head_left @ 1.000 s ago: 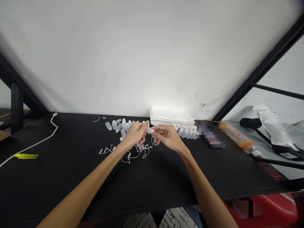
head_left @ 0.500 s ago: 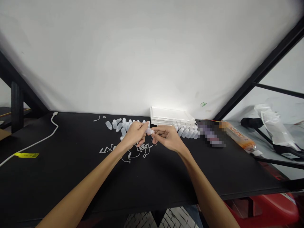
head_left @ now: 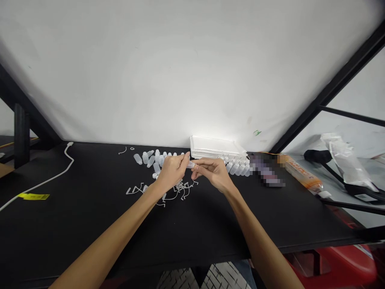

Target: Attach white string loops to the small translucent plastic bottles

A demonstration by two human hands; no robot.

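A small translucent plastic bottle (head_left: 190, 164) lies roughly level between my two hands. My left hand (head_left: 173, 170) is closed around its left part, thumb on top, hiding much of it. My right hand (head_left: 212, 172) pinches the bottle's right end between thumb and fingertips; whether a cap or strap is there I cannot make out. Behind and left of my left hand lie several similar loose bottles (head_left: 144, 157). Thin white curved plastic straps (head_left: 171, 197) are scattered on the table just below my hands. To the right of my right hand, several bottles (head_left: 239, 168) lie in a neat row.
A stack of white flat sheets or trays (head_left: 218, 147) sits against the wall. Right of the bottle row is a pixelated object (head_left: 267, 170), then an orange-and-clear packet (head_left: 303, 174). A white cable (head_left: 57, 176) with a yellow tag (head_left: 34, 196) crosses the black table's left side.
My left hand has turned slightly and its fingers have closed in further beneath the bottle. The right hand keeps its pinch at the bottle's end, nearly in place.
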